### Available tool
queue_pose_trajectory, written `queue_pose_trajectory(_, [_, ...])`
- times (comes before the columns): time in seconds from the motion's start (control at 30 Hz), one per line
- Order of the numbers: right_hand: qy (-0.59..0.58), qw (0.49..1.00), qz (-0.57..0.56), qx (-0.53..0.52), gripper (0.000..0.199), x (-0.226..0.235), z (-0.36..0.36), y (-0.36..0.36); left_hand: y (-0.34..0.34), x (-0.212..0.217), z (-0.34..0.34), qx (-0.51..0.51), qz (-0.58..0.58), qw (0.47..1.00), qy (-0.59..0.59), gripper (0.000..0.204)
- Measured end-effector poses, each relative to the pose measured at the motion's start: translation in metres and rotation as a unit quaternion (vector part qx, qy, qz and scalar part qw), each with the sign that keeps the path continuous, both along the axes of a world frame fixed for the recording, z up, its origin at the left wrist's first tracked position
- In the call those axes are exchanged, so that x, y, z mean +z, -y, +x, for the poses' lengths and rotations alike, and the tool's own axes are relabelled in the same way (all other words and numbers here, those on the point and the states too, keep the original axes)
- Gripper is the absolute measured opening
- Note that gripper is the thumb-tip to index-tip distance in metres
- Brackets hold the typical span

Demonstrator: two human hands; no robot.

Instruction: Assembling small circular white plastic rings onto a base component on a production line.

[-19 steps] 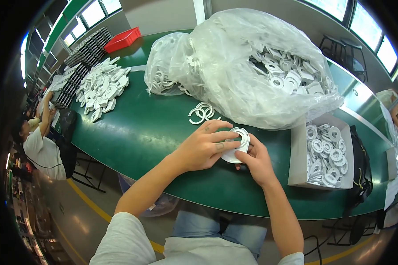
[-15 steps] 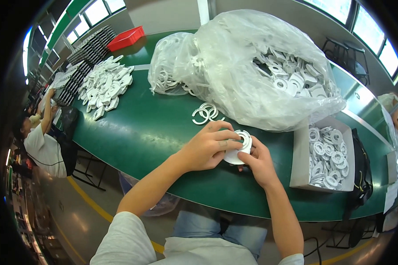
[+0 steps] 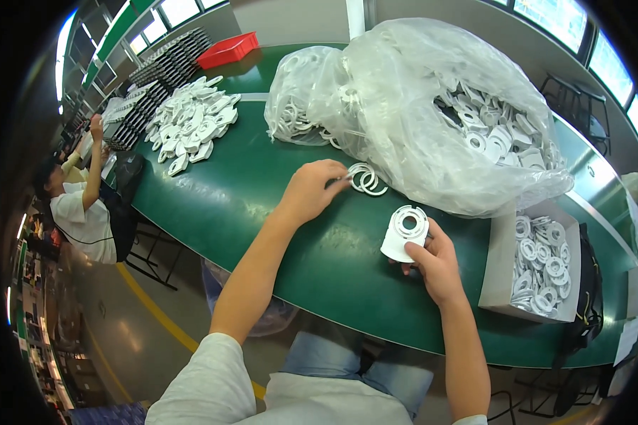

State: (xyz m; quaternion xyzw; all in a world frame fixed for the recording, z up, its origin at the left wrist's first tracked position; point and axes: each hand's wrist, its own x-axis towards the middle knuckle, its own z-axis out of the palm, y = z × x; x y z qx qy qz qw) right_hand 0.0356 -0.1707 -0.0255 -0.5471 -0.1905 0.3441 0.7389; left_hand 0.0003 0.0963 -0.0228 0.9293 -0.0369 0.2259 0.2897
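My right hand (image 3: 436, 262) holds a flat white plastic part (image 3: 397, 244) over the table, thumb on top and fingers beneath. A round hole with a ring-shaped rim is at the part's upper end; its lower end is squared. To the left, my left hand (image 3: 317, 190) reaches over the table, thumb and fingertips pinched at the left edge of a small group of thin white open rings (image 3: 368, 185). The fingertips are slightly blurred and partly cover the ring they grip.
A large clear plastic bag (image 3: 404, 106) of white parts fills the table's far middle. A carton (image 3: 500, 276) of white rings stands at right. Loose white plates (image 3: 191, 124), stacked dark trays (image 3: 138, 113) and a red bin (image 3: 228, 49) are at far left. Another person (image 3: 81, 212) sits leftward.
My left hand has left the white part and moved left and away to the loose rings. My right hand keeps the part, now lying fully in sight. The whole view has shifted slightly.
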Motion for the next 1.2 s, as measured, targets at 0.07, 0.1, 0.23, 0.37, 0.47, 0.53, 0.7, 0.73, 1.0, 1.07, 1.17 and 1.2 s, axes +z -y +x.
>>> queue_pose_trajectory(0.07, [0.011,1.0,-0.007,-0.008,0.043,-0.001,-0.001,-0.001,0.008,0.004,-0.002,0.023,-0.05,0.998,0.009,0.023])
queue_pose_trajectory(0.1, [0.011,1.0,-0.006,-0.011,0.043,-0.002,-0.001,-0.001,0.013,0.007,-0.004,0.002,-0.158,0.987,0.012,0.024])
queue_pose_trajectory(0.23, [0.013,1.0,-0.001,-0.005,0.047,-0.004,-0.002,-0.002,0.048,0.042,-0.005,-0.107,-0.293,0.949,-0.042,0.033])
queue_pose_trajectory(0.37, [0.007,1.0,-0.029,-0.001,0.053,-0.002,0.0,0.002,0.07,0.067,0.01,-0.104,-0.288,0.944,-0.126,0.007])
queue_pose_trajectory(0.47, [-0.006,1.0,-0.03,-0.004,0.054,0.001,-0.001,0.0,0.064,0.058,0.017,-0.135,-0.271,0.944,-0.127,0.007])
queue_pose_trajectory(0.53, [-0.023,0.999,-0.025,-0.01,0.054,0.003,-0.004,-0.002,0.061,0.043,0.015,-0.168,-0.305,0.932,-0.096,0.008])
queue_pose_trajectory(0.7, [0.01,0.999,-0.032,0.015,0.058,0.006,-0.003,0.0,0.063,0.028,0.009,-0.178,-0.333,0.923,-0.079,0.01])
queue_pose_trajectory(0.73, [0.004,0.999,-0.038,0.009,0.059,0.008,-0.003,-0.001,0.066,0.026,0.01,-0.17,-0.328,0.927,-0.068,0.007])
queue_pose_trajectory(1.0, [0.018,0.999,-0.04,0.02,0.056,0.003,-0.005,0.0,0.073,0.022,0.007,-0.198,-0.166,0.966,0.02,0.011])
queue_pose_trajectory(1.07, [0.02,0.999,-0.04,0.02,0.055,0.003,-0.005,0.001,0.075,0.02,0.008,-0.212,-0.134,0.967,0.043,0.014])
queue_pose_trajectory(1.17, [0.02,0.999,-0.041,0.018,0.054,0.004,-0.005,0.002,0.077,0.019,0.009,-0.212,-0.119,0.969,0.049,0.016])
queue_pose_trajectory(1.2, [0.019,0.999,-0.039,0.019,0.053,0.005,-0.006,0.0,0.076,0.019,0.008,-0.21,-0.118,0.969,0.048,0.016])
